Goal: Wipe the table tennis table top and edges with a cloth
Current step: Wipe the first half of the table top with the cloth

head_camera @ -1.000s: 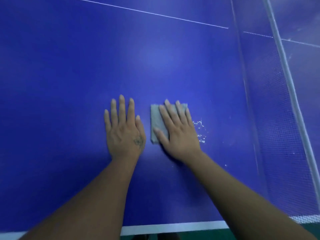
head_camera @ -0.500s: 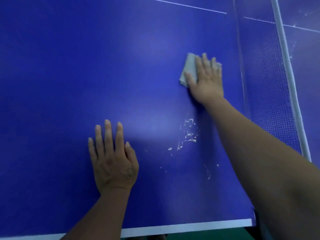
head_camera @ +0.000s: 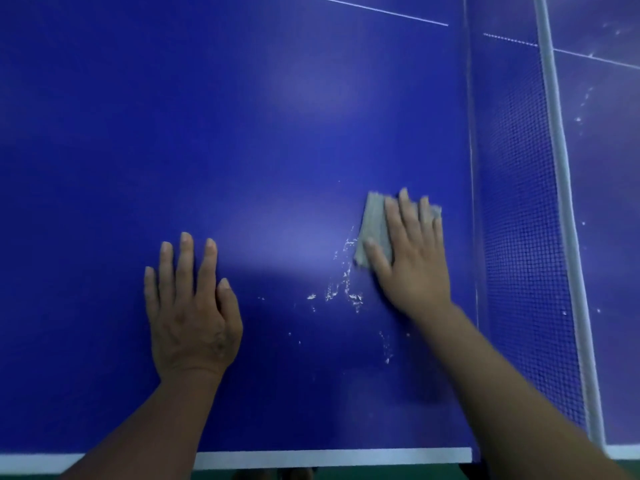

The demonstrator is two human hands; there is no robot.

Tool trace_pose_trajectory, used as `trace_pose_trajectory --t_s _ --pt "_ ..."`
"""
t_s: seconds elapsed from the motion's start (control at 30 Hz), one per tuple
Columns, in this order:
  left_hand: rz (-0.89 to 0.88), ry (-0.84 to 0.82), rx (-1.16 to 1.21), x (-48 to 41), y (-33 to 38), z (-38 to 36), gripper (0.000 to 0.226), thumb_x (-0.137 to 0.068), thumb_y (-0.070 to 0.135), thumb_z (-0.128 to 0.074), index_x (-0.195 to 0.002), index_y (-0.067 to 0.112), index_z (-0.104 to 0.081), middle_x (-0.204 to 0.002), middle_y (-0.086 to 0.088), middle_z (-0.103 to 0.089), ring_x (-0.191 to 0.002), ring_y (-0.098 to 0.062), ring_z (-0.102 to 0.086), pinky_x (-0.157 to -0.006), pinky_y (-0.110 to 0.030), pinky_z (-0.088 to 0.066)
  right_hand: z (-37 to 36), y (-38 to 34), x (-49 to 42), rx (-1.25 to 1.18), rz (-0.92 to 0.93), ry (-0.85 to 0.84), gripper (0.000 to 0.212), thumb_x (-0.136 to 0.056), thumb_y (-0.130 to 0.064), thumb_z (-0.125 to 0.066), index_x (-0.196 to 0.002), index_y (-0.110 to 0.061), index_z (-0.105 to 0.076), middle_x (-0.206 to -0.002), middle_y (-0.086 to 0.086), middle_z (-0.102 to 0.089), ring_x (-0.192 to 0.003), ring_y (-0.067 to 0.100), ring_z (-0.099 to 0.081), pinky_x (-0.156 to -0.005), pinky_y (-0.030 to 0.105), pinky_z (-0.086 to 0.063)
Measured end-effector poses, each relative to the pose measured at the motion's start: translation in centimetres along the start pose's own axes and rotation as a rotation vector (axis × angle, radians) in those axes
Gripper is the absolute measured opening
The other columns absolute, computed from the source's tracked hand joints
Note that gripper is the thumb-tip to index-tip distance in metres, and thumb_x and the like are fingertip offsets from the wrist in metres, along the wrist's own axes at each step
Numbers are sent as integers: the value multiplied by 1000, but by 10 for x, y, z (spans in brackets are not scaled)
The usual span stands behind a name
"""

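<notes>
Blue is nearly all you can see, for the top of the desk [head_camera: 242, 133] fills the view. Nearest to the person, a white stripe [head_camera: 332, 458] runs along the near edge.

A little way in from that edge lies the left hand [head_camera: 192, 317]. It is flat on the desk, with its fingers [head_camera: 187, 261] straight and a little apart, and it holds nothing. It looks as if the person leans on it.

Between the two hands, white crumbs [head_camera: 346, 289] lie in a messy patch. A few more sit closer to the near edge.

Just past the crumbs is the right hand [head_camera: 412, 265]. Its fingers [head_camera: 403, 216] are straight and press down on the grey cloth [head_camera: 375, 226], which lies flat on the desk under them. The near corner of the cloth touches the top of the crumb patch.

The net [head_camera: 519, 237] stands just to the right of that hand, with a white band [head_camera: 561, 188] on top. Beyond the net, the far half [head_camera: 606, 168] has small white specks [head_camera: 577, 118] too. Farthest off, a thin white line [head_camera: 374, 10] crosses the top.

I think the step in hand is wiping the top on this side, next to the net. The crumbs are not gone yet. The next move calls for a pull of the cloth toward the near edge, right over the crumbs. The hand should press flat so the crumbs get pushed along and not skipped, and it should not bump the net. The edges and the far half look like work left to do.
</notes>
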State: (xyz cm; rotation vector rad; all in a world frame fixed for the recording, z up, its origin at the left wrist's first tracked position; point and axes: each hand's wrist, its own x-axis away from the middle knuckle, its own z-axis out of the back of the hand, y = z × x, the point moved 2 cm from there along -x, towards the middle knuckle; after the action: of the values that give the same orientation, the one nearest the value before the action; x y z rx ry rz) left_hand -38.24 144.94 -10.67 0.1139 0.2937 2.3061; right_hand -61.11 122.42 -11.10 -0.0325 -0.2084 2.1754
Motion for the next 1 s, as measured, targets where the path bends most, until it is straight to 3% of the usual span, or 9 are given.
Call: trace_pose_trajectory --t_s 0.1,0.2,0.33,0.43,0.57,0.73,0.9,1.0 --pt "-4 13 -8 1 2 0 61 -109 33 -33 -167 13 -36 -178 -12 -22 -167 -31 -10 -135 -56 -7 10 43 -79 -6 -110 4 75 -111 -56 -39 -171 -15 -23 -179 8 -15 -166 38 -7 -134 57 -4" --pt "-2 13 -13 2 2 0 61 -110 34 -33 -168 14 -34 -179 -10 -20 -167 -29 -9 -135 -54 -5 14 70 -106 -41 -295 28 77 -110 -62 -28 -172 -17 -18 -180 8 -12 -166 36 -3 -134 55 0" --pt "5 15 -17 2 2 0 62 -110 36 -31 -168 15 -34 -179 -8 -19 -167 -27 -8 -135 -53 -5 8 52 -40 17 -331 86 75 -112 -59 -22 -171 -14 -18 -179 11 -15 -165 37 -8 -134 53 -4" --pt "4 20 -14 2 2 0 62 -110 36 -31 -167 15 -34 -179 -8 -19 -167 -27 -8 -135 -52 -5 -2 29 49 29 -288 104 70 -114 -53 -31 -170 -10 -23 -177 13 -20 -164 40 -15 -134 55 -7" --pt "2 25 -16 2 2 0 61 -110 37 -32 -167 16 -35 -178 -8 -21 -167 -27 -9 -135 -52 -6 -9 7 117 -23 -277 13 75 -110 -56 -33 -171 -14 -19 -180 8 -13 -167 33 -5 -135 54 -2" --pt "7 26 -8 2 1 -1 62 -109 37 -32 -167 17 -35 -178 -6 -22 -167 -26 -9 -135 -53 -8 3 21 27 -71 -354 37 76 -110 -59 -27 -172 -17 -14 -180 5 -7 -166 33 1 -134 51 6" --pt "3 46 -7 3 1 -2 61 -109 37 -33 -167 17 -36 -178 -6 -23 -167 -26 -11 -135 -53 -8 8 37 -105 -97 -519 70 82 -108 -65 -28 -172 -16 -13 -181 6 -5 -166 35 4 -133 56 4" --pt "-1 60 3 3 2 -1 60 -110 36 -34 -166 16 -38 -178 -7 -25 -167 -27 -13 -135 -53 -9 7 17 -137 -109 -427 39 82 -107 -66 -30 -172 -20 -12 -181 6 -5 -166 35 3 -133 56 4"
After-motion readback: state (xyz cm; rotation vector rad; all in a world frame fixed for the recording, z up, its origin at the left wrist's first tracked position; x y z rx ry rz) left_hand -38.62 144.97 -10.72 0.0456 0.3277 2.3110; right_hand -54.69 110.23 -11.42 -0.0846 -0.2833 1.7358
